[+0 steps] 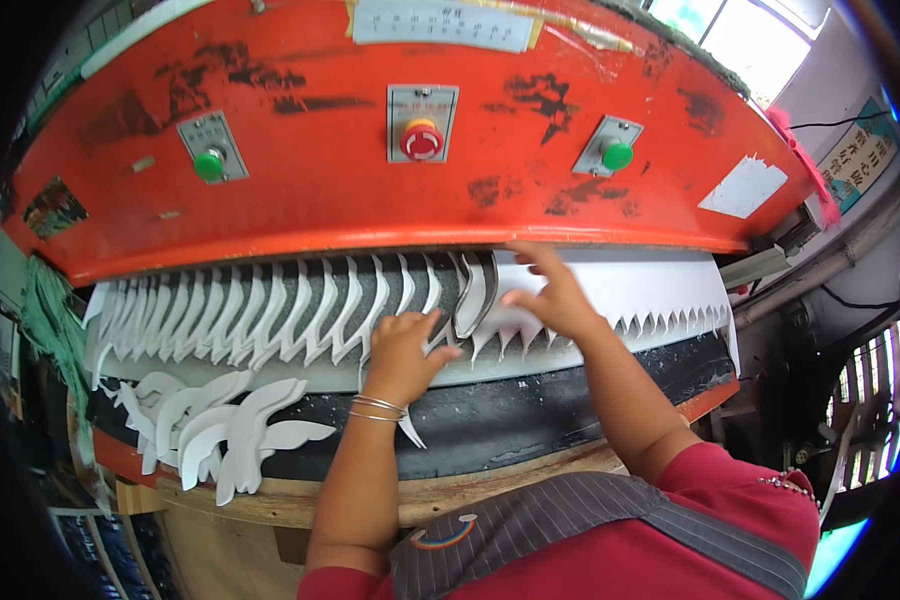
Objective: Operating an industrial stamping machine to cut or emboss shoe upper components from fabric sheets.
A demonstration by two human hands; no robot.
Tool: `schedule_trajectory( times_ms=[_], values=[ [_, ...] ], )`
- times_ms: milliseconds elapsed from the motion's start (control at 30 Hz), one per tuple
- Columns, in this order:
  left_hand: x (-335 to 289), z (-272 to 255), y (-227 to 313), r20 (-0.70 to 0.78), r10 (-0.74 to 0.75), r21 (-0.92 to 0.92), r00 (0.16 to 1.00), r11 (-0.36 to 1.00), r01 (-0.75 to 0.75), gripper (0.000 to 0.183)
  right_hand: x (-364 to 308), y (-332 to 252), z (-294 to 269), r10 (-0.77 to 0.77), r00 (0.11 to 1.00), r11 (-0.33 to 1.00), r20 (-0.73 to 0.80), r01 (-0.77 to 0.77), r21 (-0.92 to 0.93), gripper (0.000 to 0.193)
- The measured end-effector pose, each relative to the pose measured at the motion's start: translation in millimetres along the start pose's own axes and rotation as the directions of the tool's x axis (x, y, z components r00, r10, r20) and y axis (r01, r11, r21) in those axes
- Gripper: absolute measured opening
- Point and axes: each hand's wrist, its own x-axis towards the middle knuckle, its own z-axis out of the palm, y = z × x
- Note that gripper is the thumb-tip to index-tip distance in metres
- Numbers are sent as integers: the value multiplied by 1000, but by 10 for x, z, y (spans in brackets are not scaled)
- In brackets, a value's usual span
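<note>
A curved, metal-edged cutting die [477, 295] lies on a white sheet [620, 285] on the machine bed, with white material showing inside its outline. My left hand [405, 350] is just left of the die, over the cut-out part of the sheet, its thumb and fingers apart and holding nothing. To the die's right, my right hand [558, 295] is spread above the sheet, index finger toward the red machine front and thumb toward the die. A pointed white strip [411, 432] hangs below my left wrist. Curved white cut pieces [225, 430] lie in a loose pile at the left.
The red machine front [310, 190] rises behind the bed, with a red stop button [422, 140] between two green buttons [210, 163]. Narrow white webs [270, 310] of leftover sheet cover the left side. A wooden edge [290, 505] runs along the front. Green netting [55, 330] hangs at left.
</note>
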Motion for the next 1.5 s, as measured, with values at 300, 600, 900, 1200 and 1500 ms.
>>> schedule_trajectory(
  times_ms=[300,600,900,1200,1500],
  values=[
    [702,-2316,-140,-708,266,381,654,924,37,23,776,-513,-1101,150,815,981,-560,-52,187,27],
    [-309,-1489,373,-222,-62,22,973,997,68,27,-273,-817,-677,345,928,927,145,-361,104,29],
    [-1295,-363,1244,-1,-45,60,999,997,45,18,-1720,-1237,-95,-30,918,942,394,159,-297,37],
    [-1330,18,1052,0,-119,124,993,985,118,19,-1666,-991,-67,-38,803,961,595,192,-197,31],
    [-54,20,716,-45,-142,-136,989,982,135,54,216,-26,132,555,812,820,182,-497,-284,61]
  ],
)
